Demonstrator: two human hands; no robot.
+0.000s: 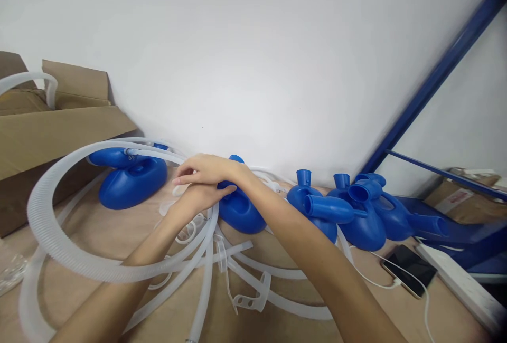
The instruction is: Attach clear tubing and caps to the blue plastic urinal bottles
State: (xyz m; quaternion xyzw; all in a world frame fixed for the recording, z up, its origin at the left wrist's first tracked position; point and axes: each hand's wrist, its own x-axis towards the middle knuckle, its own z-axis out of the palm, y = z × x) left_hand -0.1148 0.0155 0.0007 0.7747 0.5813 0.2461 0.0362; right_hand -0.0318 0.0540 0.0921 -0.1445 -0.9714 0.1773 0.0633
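Note:
My left hand (204, 196) is closed round a bundle of translucent hoses (208, 232), its thumb pointing right over a blue bottle (243, 216). My right hand (204, 169) crosses above it, fingers bent to the left, round hoses coming in from the left; its palm side is hidden. A thick ribbed hose (59, 237) loops wide round the left side and passes over my left forearm. Clear plastic straps (253, 301) and rings (190, 229) lie below the hands.
Another blue bottle (132, 182) lies at the left, near an open cardboard box (59, 126) with a hose in it. Several blue bottles (362, 227) stand at the right. Beside them are a phone (410, 269) on a white cable, a power strip (463, 285) and a blue metal frame (435, 79).

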